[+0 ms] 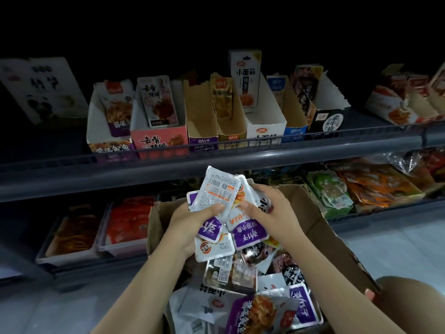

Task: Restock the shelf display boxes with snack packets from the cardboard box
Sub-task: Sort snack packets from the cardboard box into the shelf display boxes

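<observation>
Loose packets (250,307) lie nearest you, heaped in the cardboard box (334,239) at the bottom of the view, white and purple wrappers overlapping one another.

Above that heap you hold a bunch of snack packets (224,208) between both hands, over the open box and just below the shelf rail (216,162). Your left hand (190,220) grips the bunch from the left, thumb pressed across a white packet that shows its printed back. Your right hand (272,210) grips it from the right, fingers curled round the top edge and thumb lying on a purple and orange packet. Both hands are closed on the bunch, which fans out upward and downward.

Reading the upper shelf from left to right: a white panda box (43,90) leans back, then a purple-fronted display box (108,126) with packets standing in it, a pink display box (156,133), a brown-lined box (202,119) that looks nearly bare, a narrow box (228,109) with an upright packet, a white box (262,116) holding a tall carton, a blue box (293,126) and a black box (322,112).

Lower-shelf trays (72,237) hold orange and red bags.
</observation>
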